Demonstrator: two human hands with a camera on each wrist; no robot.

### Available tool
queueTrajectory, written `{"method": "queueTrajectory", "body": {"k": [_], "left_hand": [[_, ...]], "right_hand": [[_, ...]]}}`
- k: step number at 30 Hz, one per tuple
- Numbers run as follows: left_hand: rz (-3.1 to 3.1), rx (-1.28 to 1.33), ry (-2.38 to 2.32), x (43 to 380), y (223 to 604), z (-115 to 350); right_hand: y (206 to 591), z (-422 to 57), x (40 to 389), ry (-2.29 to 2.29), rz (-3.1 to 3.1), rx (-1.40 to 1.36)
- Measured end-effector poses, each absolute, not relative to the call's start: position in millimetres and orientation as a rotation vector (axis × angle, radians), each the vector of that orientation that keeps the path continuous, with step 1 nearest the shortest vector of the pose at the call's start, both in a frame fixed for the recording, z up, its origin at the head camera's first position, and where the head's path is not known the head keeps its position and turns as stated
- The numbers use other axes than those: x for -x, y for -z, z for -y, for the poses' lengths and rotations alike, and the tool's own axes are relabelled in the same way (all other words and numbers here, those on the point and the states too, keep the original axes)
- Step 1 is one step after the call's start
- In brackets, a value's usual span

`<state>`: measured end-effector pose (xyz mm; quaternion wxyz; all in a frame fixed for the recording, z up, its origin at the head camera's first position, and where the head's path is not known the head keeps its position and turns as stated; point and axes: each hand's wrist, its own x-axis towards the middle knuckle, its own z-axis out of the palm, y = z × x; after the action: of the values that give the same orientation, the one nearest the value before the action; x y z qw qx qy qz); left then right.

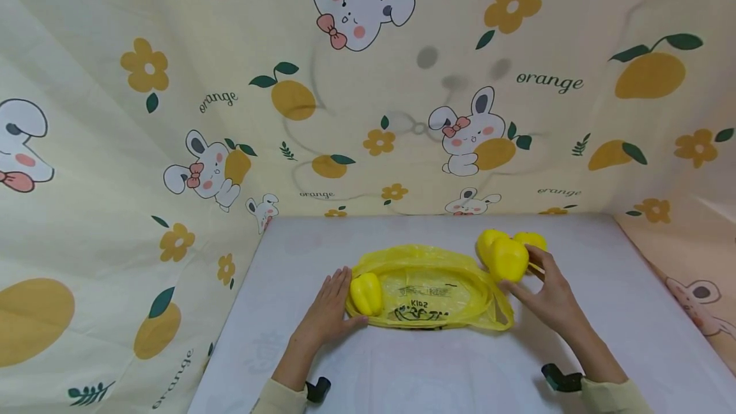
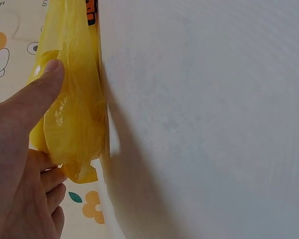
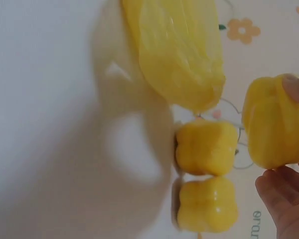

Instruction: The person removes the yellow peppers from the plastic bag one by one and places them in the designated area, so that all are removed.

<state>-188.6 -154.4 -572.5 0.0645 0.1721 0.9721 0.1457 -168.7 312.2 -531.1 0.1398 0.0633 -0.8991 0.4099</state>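
My right hand (image 1: 549, 292) grips a yellow bell pepper (image 1: 509, 260) between thumb and fingers, raised off the table past the right end of a yellow plastic bag (image 1: 471, 317). In the right wrist view, two more bell peppers (image 3: 207, 148) (image 3: 208, 204) stand side by side on the table near the bag. The bag lies with its mouth spread wide, dark print showing inside. One bell pepper (image 1: 366, 294) sits within its left end. There my left hand (image 1: 324, 312) rests against the bag, fingers fairly straight, thumb (image 2: 45, 92) along the bag's near side.
A white tabletop (image 1: 414, 369) spreads under everything. Cloth walls (image 1: 356, 82) printed with rabbits, oranges and flowers rise behind and at both sides. Black wrist devices (image 1: 318, 390) (image 1: 561, 378) are worn at both cuffs.
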Motion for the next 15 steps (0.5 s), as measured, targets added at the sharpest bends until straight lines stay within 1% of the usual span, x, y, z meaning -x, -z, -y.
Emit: {"method": "queueTrajectory", "body": {"k": [15], "left_hand": [[-2.939,-0.519,-0.46,188,572,155]], "right_hand": [[529,-344,180,-1.157,2.51,-0.237]]}}
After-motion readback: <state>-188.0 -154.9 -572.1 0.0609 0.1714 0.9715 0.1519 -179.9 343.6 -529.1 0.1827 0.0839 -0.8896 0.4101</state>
